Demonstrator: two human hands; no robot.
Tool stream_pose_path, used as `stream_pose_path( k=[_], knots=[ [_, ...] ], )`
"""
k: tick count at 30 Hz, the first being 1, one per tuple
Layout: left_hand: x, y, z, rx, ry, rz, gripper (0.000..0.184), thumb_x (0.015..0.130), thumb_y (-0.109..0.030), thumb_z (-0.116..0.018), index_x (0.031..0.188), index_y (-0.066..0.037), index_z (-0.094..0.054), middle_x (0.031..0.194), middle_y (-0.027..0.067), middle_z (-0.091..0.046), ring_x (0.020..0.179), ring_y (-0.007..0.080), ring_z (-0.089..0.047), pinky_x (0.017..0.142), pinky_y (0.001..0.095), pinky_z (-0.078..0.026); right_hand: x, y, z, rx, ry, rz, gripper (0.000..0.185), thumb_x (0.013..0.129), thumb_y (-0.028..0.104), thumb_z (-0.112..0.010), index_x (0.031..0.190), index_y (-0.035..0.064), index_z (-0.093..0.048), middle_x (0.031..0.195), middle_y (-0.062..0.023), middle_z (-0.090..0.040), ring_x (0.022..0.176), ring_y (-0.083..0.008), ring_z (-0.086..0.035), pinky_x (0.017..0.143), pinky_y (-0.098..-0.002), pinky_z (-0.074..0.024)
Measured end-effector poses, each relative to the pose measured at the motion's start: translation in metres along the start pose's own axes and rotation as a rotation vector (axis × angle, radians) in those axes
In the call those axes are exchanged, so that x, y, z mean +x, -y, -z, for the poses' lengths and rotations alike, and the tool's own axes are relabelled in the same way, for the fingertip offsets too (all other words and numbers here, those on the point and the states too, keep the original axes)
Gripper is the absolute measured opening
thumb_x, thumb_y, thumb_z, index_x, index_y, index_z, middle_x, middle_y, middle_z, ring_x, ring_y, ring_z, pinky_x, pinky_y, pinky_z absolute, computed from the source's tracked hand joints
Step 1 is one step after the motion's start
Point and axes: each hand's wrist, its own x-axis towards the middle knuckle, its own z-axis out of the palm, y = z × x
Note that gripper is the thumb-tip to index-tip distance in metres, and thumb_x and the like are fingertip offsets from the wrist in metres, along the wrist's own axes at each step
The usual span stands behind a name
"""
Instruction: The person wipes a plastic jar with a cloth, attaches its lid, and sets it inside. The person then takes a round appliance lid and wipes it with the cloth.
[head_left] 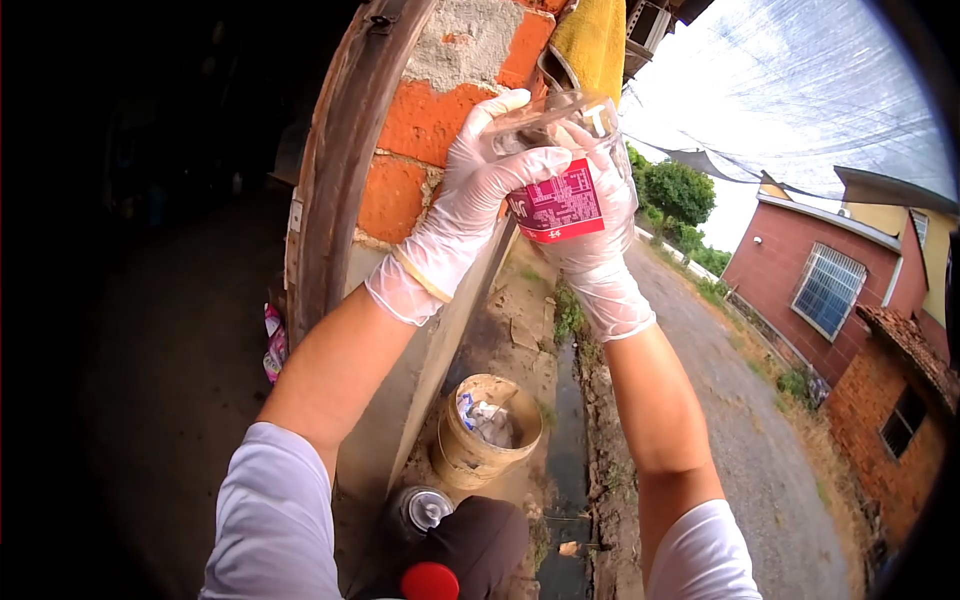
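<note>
Container (pixel 619 128), clear, label (pixel 575 203) facing me | left hand (pixel 462 205) and right hand (pixel 600 255) both holding it | two-sided support, I judge, for steadiness

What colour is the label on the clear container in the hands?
The label is pinkish-red with a darker purplish part; the head view shows it best.

Bright daylight reaches you from upper right, sky (pixel 770 90) washed pale; left side near black (detail lost); edges curved, dark-rimmed.
</note>
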Motion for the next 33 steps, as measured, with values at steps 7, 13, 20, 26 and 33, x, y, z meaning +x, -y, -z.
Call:
stream_pose_path(
  k=[7, 13, 20, 26, 33],
  knots=[
    [0.008, 0.005, -0.007, 0.094, -0.021, -0.039, 0.075, 0.067, -0.013, -0.088, 0.124, 0.003, -0.042, 0.109, 0.0147, -0.060, 0.096, 0.0175, -0.064, 0.087, 0.0314, -0.054, -0.007, -0.008, -0.009, 0.233, -0.176, -0.088, 0.026, 0.095, 0.004, -0.056, 0.120, 0.0033, -0.063, 0.106, -0.0023, -0.062, 0.091, -0.0089, -0.058, 0.078, -0.0237, -0.0493],
    [0.012, 0.016, -0.005, 0.236, -0.049, -0.087, 0.060, 0.073, -0.015, -0.083, 0.122, -0.004, -0.049, 0.110, 0.0082, -0.063, 0.100, 0.0150, -0.063, 0.090, 0.0299, -0.052, -0.012, -0.019, -0.018, 0.421, -0.290, -0.152, 0.026, 0.093, 0.008, -0.059, 0.119, 0.0020, -0.063, 0.103, -0.0026, -0.065, 0.087, -0.0091, -0.062, 0.075, -0.0231, -0.0517],
    [0.016, 0.017, -0.001, 0.154, -0.006, -0.058, 0.051, 0.076, -0.022, -0.081, 0.117, -0.005, -0.056, 0.105, 0.0066, -0.066, 0.095, 0.0149, -0.065, 0.086, 0.0283, -0.053, -0.011, -0.013, -0.019, 0.387, -0.333, -0.150, 0.029, 0.093, 0.011, -0.060, 0.121, 0.0025, -0.060, 0.099, -0.0010, -0.066, 0.083, -0.0074, -0.062, 0.072, -0.0219, -0.0510],
    [0.010, 0.010, -0.003, -0.103, 0.241, 0.008, 0.052, 0.086, -0.025, -0.068, 0.128, 0.003, -0.055, 0.122, 0.0110, -0.063, 0.112, 0.0176, -0.059, 0.101, 0.0312, -0.045, -0.012, -0.019, -0.017, 0.274, -0.241, 0.035, 0.039, 0.087, 0.005, -0.065, 0.124, 0.0060, -0.057, 0.097, -0.0021, -0.065, 0.081, -0.0102, -0.061, 0.072, -0.0247, -0.0497],
    [0.011, 0.017, 0.009, -0.168, 0.198, -0.072, 0.047, 0.087, -0.030, -0.068, 0.124, -0.003, -0.057, 0.116, 0.0060, -0.064, 0.105, 0.0172, -0.061, 0.095, 0.0308, -0.048, -0.013, -0.023, -0.018, 0.221, -0.196, 0.078, 0.039, 0.084, 0.006, -0.067, 0.122, 0.0062, -0.057, 0.096, -0.0033, -0.065, 0.080, -0.0118, -0.062, 0.070, -0.0261, -0.0502]
  ],
)
